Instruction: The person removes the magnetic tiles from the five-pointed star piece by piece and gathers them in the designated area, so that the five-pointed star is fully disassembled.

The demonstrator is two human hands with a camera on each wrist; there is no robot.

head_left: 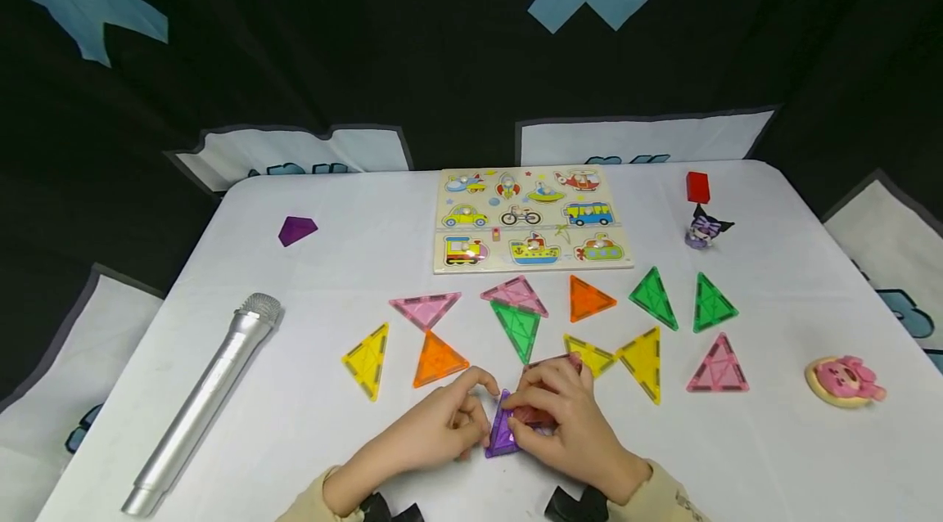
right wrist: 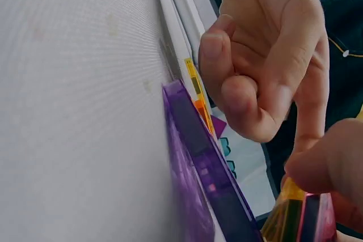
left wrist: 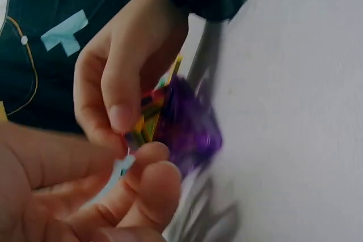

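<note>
My right hand (head_left: 563, 420) pinches pink and yellow magnetic tiles (right wrist: 312, 216) at the near middle of the table; its thumb lies along their edges in the right wrist view. A translucent purple magnetic tile (head_left: 503, 434) stands tilted beside them, partly behind my right fingers. Whether it is joined to the held tiles, I cannot tell. Close to the purple tile's left side is my left hand (head_left: 445, 424), fingers loosely bent with nothing between them. In the left wrist view the purple tile (left wrist: 190, 131) is blurred.
Several triangular tiles, such as a green one (head_left: 518, 330) and an orange one (head_left: 438, 360), lie beyond the hands. Behind them is a wooden vehicle puzzle (head_left: 530, 219). A silver microphone (head_left: 202, 407) lies left; a pink bear figure (head_left: 845, 381) sits right.
</note>
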